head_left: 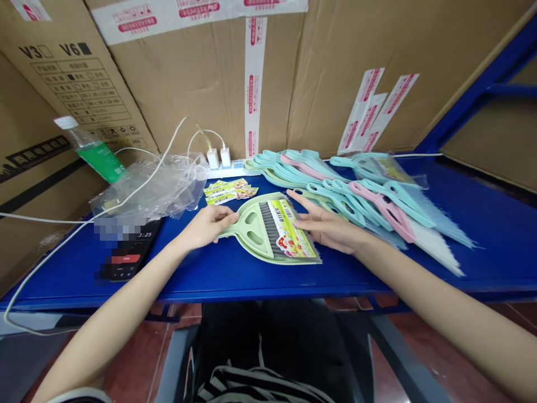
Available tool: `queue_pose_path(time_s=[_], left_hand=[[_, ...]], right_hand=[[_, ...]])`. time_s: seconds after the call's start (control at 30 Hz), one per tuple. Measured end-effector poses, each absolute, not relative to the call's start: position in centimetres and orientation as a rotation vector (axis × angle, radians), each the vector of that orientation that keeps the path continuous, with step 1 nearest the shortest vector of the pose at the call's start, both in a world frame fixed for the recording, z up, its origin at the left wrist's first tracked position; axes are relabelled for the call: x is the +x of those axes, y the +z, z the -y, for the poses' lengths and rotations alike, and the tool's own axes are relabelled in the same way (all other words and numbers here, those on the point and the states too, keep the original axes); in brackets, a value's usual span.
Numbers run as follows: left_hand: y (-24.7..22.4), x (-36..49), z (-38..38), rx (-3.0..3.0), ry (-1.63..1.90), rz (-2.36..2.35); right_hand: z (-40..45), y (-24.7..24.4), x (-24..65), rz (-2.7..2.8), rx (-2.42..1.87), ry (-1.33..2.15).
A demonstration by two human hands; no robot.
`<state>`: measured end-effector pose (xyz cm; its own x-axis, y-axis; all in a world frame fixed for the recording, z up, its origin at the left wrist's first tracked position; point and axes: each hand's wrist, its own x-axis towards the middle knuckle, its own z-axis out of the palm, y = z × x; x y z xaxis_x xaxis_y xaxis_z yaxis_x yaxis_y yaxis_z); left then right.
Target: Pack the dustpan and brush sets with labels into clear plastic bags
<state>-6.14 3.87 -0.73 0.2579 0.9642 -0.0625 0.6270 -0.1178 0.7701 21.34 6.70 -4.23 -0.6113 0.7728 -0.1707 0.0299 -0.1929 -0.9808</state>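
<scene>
A pale green dustpan (251, 253) lies in front of me with a small brush (271, 230) with grey bristles nested in it. A yellow and white label card (289, 224) covers part of the bristles, and clear film seems to show at the right edge. My left hand (212, 225) is closed round the handle, thumb on top. My right hand (329, 224) rests at the wide right edge, fingers stretched and apart, touching the card side. Several spare label cards (229, 191) lie just behind the dustpan.
Blue, pink and green brushes (377, 201) pile up at the right, with dustpans (285, 168) behind. Clear plastic bags (146, 187), a phone (136, 252), a bottle (98, 154) and a white cable (138, 193) are at the left. A power strip (229, 168) stands against cardboard (201, 84).
</scene>
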Motion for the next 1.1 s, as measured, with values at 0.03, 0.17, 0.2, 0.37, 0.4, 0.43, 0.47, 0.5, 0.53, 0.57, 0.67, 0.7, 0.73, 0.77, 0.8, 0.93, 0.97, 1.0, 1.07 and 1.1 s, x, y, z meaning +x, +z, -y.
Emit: queue_pose_path(time_s=[0.03,0.17,0.2,0.37,0.4,0.43,0.47,0.5,0.53,0.57,0.67,0.7,0.73,0.77,0.8,0.93,0.97,1.0,1.07,1.1], left_hand=[[-0.8,-6.1,-3.9,1.835,0.607,-1.452],[-0.7,-6.4,-4.0,1.865,0.601,-1.509],[-0.6,-6.5,-4.1,1.886,0.610,-1.550],[0.1,-8.1,-4.2,2.130,0.780,-2.001],[0.2,-8.4,-4.3,2.201,0.771,-2.159],[0.2,-8.7,-4.3,2.254,0.717,-2.321],[0.1,-9.1,-4.4,2.285,0.616,-2.474],[0.0,-9.4,-4.5,2.284,0.474,-2.598],[0.0,-9.7,-4.6,2.255,0.331,-2.678],[-0.1,-9.9,-4.8,2.225,0.208,-2.725],[0.0,-10.6,-5.1,2.189,0.017,-2.754],[0.2,-10.7,-5.2,2.194,0.009,-2.747],[0.4,-10.8,-5.2,2.204,0.012,-2.737],[0.6,-10.8,-5.2,2.216,0.011,-2.728],[0.8,-10.8,-5.0,2.229,0.012,-2.718],[1.2,-10.0,-4.1,2.298,0.046,-2.645],[1.2,-9.8,-3.8,2.314,0.057,-2.624],[1.2,-9.6,-3.6,2.333,0.067,-2.589],[1.3,-9.5,-3.3,2.409,0.092,-2.416],[1.3,-9.6,-3.2,2.466,0.101,-2.264]], right_hand=[[-6.8,-4.3,21.4,1.563,-0.923,1.853],[-6.8,-4.6,21.9,1.568,-0.898,1.856],[-6.8,-4.6,21.9,1.556,-0.906,1.858],[-6.7,-4.8,22.3,1.547,-0.940,1.835],[-6.7,-4.9,22.4,1.552,-0.944,1.830],[-6.7,-4.9,22.4,1.557,-0.946,1.826],[-6.7,-4.9,22.5,1.563,-0.945,1.823],[-6.7,-5.0,22.5,1.569,-0.943,1.820],[-6.7,-5.0,22.6,1.572,-0.943,1.819],[-6.7,-5.1,22.6,1.571,-0.945,1.819],[-6.7,-5.2,22.8,1.566,-0.949,1.821],[-6.7,-5.2,22.9,1.572,-0.946,1.818],[-6.7,-5.2,22.9,1.583,-0.940,1.813],[-6.6,-5.2,23.0,1.599,-0.934,1.805],[-6.6,-5.2,23.0,1.615,-0.928,1.797],[-6.8,-5.4,23.3,1.686,-0.915,1.755],[-6.9,-5.5,23.4,1.705,-0.913,1.743],[-6.9,-5.5,23.5,1.721,-0.911,1.729],[-7.0,-5.6,23.7,1.745,-0.912,1.708],[-7.0,-5.5,23.8,1.751,-0.915,1.704]])
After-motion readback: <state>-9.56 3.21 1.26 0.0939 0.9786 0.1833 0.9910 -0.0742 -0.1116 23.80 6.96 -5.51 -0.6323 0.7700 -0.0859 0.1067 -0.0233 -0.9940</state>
